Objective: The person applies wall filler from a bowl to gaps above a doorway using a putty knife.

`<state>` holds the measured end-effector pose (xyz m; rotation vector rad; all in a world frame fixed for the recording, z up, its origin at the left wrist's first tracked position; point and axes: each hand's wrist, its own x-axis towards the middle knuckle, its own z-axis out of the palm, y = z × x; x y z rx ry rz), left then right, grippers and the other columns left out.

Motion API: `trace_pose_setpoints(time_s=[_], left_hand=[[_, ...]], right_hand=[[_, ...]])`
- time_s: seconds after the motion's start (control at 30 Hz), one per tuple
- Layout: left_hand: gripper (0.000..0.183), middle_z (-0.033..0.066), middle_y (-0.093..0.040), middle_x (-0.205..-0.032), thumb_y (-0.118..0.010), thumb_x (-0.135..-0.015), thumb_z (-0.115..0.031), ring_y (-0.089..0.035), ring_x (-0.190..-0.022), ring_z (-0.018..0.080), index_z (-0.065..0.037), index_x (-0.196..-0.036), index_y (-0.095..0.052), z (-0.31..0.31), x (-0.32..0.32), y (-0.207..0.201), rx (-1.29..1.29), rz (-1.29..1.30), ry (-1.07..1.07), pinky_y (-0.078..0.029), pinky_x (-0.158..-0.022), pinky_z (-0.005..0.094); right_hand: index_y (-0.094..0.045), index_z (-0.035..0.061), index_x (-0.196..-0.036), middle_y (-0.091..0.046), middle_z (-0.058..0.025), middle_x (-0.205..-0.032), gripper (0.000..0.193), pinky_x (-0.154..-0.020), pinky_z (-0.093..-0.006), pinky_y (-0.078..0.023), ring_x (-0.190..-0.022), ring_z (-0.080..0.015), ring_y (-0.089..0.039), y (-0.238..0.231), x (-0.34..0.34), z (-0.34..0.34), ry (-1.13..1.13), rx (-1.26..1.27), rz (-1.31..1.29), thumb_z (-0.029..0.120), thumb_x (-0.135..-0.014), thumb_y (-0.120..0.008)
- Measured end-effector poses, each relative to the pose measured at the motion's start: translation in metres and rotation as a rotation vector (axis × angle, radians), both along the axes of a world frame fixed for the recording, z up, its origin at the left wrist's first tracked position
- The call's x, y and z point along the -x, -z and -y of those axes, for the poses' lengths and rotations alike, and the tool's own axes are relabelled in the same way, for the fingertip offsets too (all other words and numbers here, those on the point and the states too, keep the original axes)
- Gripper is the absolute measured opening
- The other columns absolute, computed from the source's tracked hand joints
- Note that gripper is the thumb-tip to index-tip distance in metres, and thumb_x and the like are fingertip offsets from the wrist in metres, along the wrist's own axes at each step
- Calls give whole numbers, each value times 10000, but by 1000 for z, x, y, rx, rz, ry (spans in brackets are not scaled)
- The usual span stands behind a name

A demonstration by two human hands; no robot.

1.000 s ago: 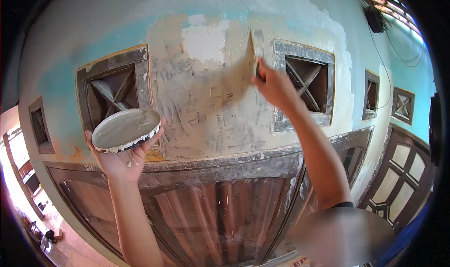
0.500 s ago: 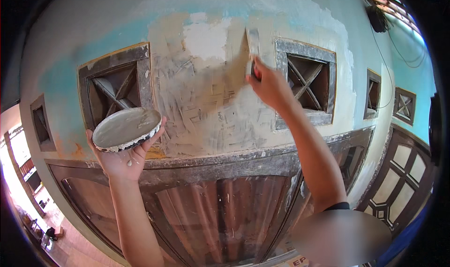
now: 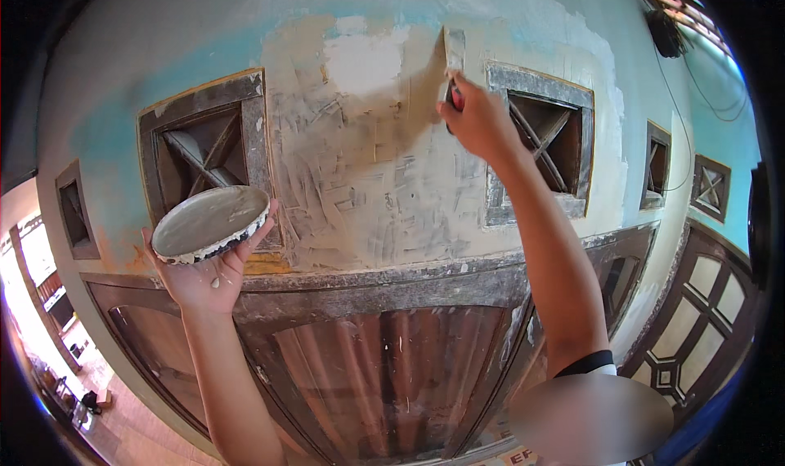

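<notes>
My left hand (image 3: 214, 274) holds up a shallow round dish (image 3: 214, 223) from beneath, fingers wrapped around its dark, putty-caked rim. Grey-white putty coats the inside of the dish, and a small blob of it sticks to my palm near the wrist. Raised higher on the right, my right hand (image 3: 484, 116) grips a putty knife (image 3: 455, 51) by its dark and red handle. The knife's broad blade lies against the patchy wall (image 3: 360, 172), just left of the right vent's frame. Smears of grey and beige filler cover that stretch of wall, with a whiter patch at its upper left.
Wooden vents with crossed bars sit at left (image 3: 204, 147) and right (image 3: 549, 139). Below runs a worn wooden beam (image 3: 392, 276) above glazed panels with a reddish curtain (image 3: 392, 368). A panelled door (image 3: 691, 311) stands at far right; cables (image 3: 666, 37) hang above.
My right hand and the putty knife have moved up and slightly right along the wall. The dish in my left hand has shifted a little left.
</notes>
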<state>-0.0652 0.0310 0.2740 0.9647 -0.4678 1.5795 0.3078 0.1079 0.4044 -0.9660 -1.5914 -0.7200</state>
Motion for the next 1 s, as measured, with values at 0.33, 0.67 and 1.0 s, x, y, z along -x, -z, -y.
trace_pose_setpoints(time_s=[0.33,0.67,1.0], left_hand=[[976,414,-260,-1560,-637,-933,-585,-162,-1389,738,133,-1499,-294,1,5,-3,-50,-37,-55,-286,-1129,805],[1006,429,-215,-1567,-657,-909,-603,-143,-1387,747,134,-1494,-301,0,3,-2,0,-2,-113,-292,-1128,795],[1012,436,-213,-1564,-630,-924,-611,-135,-1389,746,126,-1513,-262,-7,1,2,-29,-38,-89,-302,-1133,786]], right_hand=[[-484,-3,-1456,-687,-201,-853,594,-686,-504,-543,-766,-418,-687,113,6,23,-132,65,13,166,-932,-707],[-445,-3,-1482,-671,-204,-873,623,-678,-507,-547,-759,-430,-668,166,5,-12,-174,97,28,183,-944,-699],[-517,0,-1412,-685,-177,-835,569,-678,-466,-533,-746,-392,-683,90,0,29,-157,22,-110,149,-910,-739]])
